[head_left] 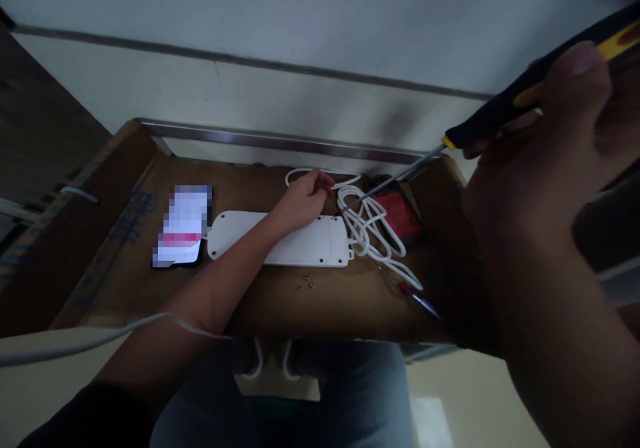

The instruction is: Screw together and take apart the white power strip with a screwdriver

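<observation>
A white power strip lies face down in a cardboard tray, dark screw holes showing near its ends. My right hand is wrapped round the black and yellow handle of a screwdriver. Its long shaft slants down to the left, the tip near the strip's far right corner. My left hand reaches across the strip, fingers curled at its far edge beside that tip; whatever they pinch, if anything, is hidden. The strip's white cord lies coiled at its right. A few small screws are on the cardboard in front.
The cardboard tray has raised sides and rests above my knees. At its left lies a phone with a lit screen. A second, thin screwdriver lies front right. A red and black item sits behind the cord. A white wall rises beyond.
</observation>
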Tool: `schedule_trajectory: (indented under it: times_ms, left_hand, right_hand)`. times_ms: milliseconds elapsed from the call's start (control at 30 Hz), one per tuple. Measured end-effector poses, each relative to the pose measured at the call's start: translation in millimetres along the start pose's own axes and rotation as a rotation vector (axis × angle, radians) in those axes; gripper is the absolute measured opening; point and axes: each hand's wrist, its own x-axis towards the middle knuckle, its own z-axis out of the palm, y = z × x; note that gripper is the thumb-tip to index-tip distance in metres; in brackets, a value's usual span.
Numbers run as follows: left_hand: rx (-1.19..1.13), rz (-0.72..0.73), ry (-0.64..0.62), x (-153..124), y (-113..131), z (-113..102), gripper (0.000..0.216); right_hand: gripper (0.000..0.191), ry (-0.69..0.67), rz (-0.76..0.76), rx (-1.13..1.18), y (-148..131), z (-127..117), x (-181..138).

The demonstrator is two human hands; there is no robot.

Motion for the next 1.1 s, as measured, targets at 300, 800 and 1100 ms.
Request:
schedule_trajectory:
  times_ms: [300,800,1100]
  left_hand:
    - [0.015,0.030,-0.021,0.7,-3.1,2.5,0.027]
    - [0.003,0.096,-0.022,1.8,-7.7,4.8,0.020]
    - [-0.044,0.097,-0.030,1.3,-8.2,7.4,0.017]
  right_hand:
    - [0.040,-0.230,0.252,-0.040,-10.7,4.5,-26.8]
    - [0.037,-0.244,0.263,-0.027,-14.3,7.3,-27.6]
    - [0.032,-0.295,0.231,-0.032,-10.3,5.5,-30.7]
